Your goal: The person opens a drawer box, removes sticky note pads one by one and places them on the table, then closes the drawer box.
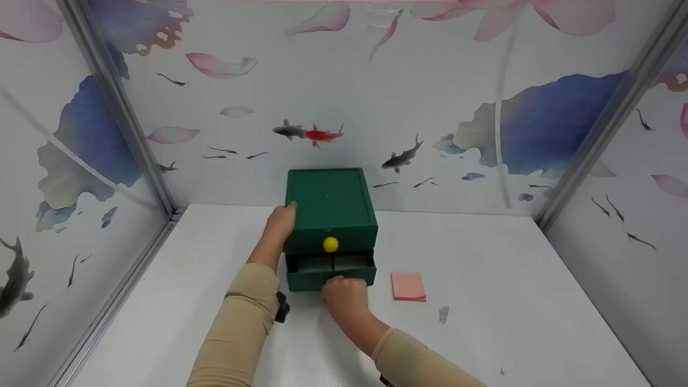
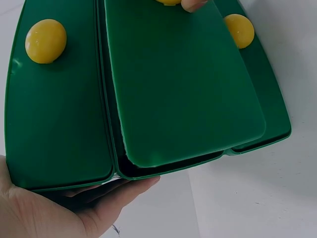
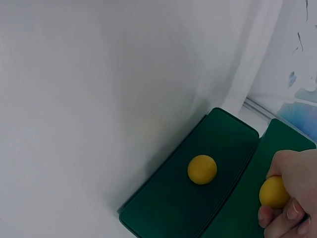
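Note:
A green drawer cabinet (image 1: 329, 199) with yellow knobs stands at the back of the table. Its middle drawer (image 2: 183, 89) is partly pulled out, and a divider splits the inside into a greyish and a tan section. My right hand (image 1: 345, 295) grips that drawer's yellow knob (image 3: 274, 192) with curled fingers. My left hand (image 1: 280, 223) rests against the cabinet's left side, its thumb up at the top edge. In the left wrist view its fingers (image 2: 133, 191) lie straight along the side. The top drawer (image 2: 62, 109) and the bottom drawer (image 3: 173, 183) are closed.
A pink sticky-note pad (image 1: 408, 286) lies on the white table (image 1: 484, 279), right of the cabinet. Grey marks (image 1: 443, 315) show near it. Printed white panels (image 1: 441, 107) with metal corner posts (image 1: 123, 107) enclose the table at the back and both sides.

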### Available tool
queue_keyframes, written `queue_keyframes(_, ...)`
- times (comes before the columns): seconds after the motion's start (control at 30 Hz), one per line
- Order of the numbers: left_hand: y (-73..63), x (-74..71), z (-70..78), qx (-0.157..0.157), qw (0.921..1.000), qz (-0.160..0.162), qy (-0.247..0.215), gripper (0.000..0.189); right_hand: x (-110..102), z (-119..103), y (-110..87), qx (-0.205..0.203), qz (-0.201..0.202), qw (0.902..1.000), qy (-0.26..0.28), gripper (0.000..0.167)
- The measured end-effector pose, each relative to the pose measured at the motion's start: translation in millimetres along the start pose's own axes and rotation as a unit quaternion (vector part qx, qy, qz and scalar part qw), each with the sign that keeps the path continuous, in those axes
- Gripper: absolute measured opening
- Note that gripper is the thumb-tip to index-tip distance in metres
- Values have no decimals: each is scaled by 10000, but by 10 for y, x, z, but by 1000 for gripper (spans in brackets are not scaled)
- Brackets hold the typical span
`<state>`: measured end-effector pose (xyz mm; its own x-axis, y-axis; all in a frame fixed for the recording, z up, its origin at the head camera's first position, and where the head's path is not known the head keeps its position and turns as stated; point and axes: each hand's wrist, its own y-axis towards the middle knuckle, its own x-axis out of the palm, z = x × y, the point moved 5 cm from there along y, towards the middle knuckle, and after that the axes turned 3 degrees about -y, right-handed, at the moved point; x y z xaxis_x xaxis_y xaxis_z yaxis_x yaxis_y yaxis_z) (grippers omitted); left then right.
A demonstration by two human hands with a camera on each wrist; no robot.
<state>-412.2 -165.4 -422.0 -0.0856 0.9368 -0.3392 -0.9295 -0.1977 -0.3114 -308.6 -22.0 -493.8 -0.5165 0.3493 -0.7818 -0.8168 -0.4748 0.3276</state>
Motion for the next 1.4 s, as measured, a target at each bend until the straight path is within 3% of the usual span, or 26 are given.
queue_keyframes(0.63, -20, 12, 12, 62, 10000, -49, -59, 63, -56, -16, -153, -111, 4, 9997, -232, 52)
queue_keyframes(0.9, -49, 5, 27, 157, 9996, -206, -144, 65, -117, -28, -232, -220, 275, 9991, -235, 51)
queue_keyframes(1.4, -25, -9, -2, 49, 9999, -116, -84, 65, -227, -63, -358, -342, 8, 9990, -273, 54)
